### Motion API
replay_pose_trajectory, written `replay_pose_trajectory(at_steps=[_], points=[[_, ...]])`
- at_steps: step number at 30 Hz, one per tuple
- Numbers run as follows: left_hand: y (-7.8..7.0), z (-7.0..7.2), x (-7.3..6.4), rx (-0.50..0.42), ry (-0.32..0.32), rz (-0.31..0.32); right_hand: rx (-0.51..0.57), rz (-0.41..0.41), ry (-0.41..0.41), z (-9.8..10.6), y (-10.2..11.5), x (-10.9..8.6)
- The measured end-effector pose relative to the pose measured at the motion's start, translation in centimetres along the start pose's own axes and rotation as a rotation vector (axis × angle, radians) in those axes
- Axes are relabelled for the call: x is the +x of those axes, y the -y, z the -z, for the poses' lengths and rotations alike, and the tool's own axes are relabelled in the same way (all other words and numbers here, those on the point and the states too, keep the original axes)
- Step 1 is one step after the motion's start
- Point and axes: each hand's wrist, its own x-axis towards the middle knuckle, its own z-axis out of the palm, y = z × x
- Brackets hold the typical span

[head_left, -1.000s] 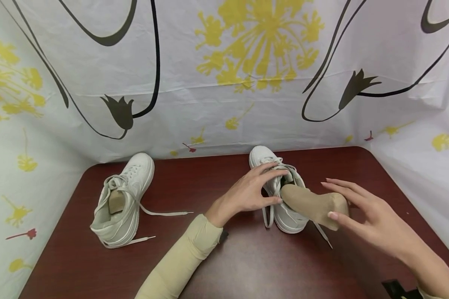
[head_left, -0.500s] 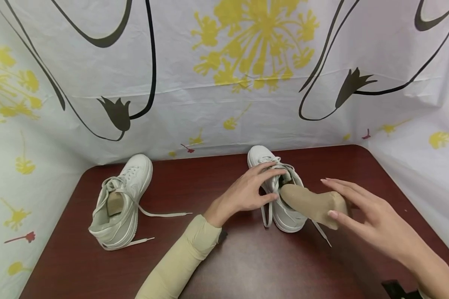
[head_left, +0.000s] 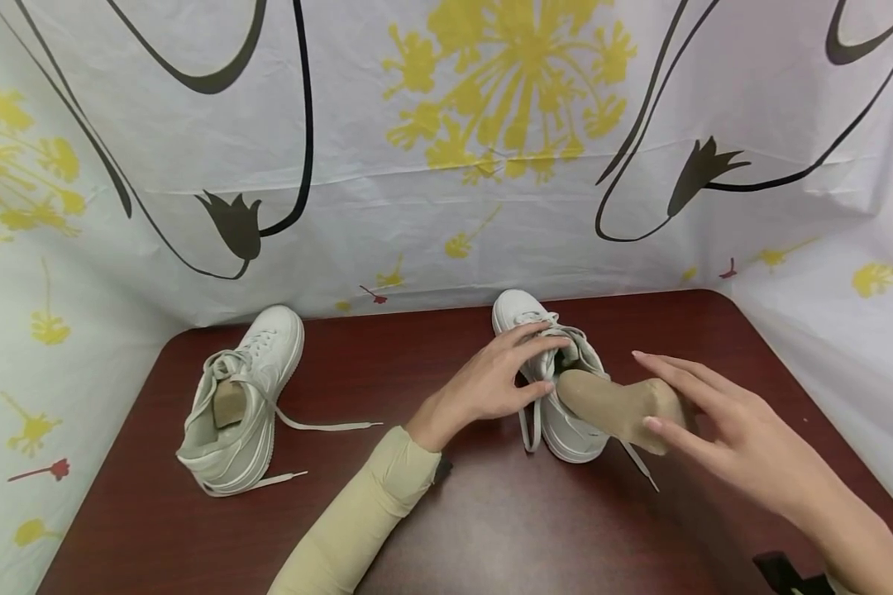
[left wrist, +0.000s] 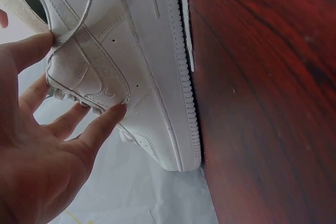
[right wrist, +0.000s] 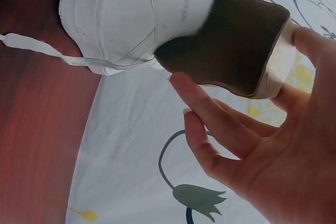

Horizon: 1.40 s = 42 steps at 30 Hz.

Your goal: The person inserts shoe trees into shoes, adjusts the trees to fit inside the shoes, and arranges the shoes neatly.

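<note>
well, the tan, sole-shaped shoe insert (head_left: 613, 405) slants over the heel of the white leather-look sneaker (head_left: 565, 428), which stands on the glossy red-brown table (head_left: 417, 364); its rounded end is at the mouth of the shoe, its blunt end raised. your right hand (head_left: 740, 430) lightly pinches that blunt end, fingers long and barely bent. your left hand (head_left: 487, 380) spans the mouth with gently curved fingers, holding the sneaker near tongue and collar. whichever way you slide the insert, guide it along the shoe's length rather than sideways, so the collar is less likely to fold. hold the tongue clear, steady the heel against rocking, and mind the loose loop of flat pale lace (head_left: 533, 430).
</note>
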Motion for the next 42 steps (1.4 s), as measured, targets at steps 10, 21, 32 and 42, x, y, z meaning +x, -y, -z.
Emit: replay_pose_trajectory(at_steps=[10, 21, 32, 42], points=[[0.0, 0.1, 0.2, 0.002, -0.013, -0.011, -0.076, 0.051, -0.042, -0.3, -0.3, 0.4], [0.2, 0.2, 0.2, 0.006, -0.012, -0.010, 0.039, 0.042, -0.018, -0.7, 0.0, 1.1], [0.1, 0.0, 0.1, -0.006, 0.001, -0.007, 0.032, -0.032, 0.115, -0.6, 0.1, 1.6], [0.1, 0.0, 0.1, -0.008, 0.001, -0.002, 0.296, 0.034, 0.141, -1.3, -0.9, 1.9]])
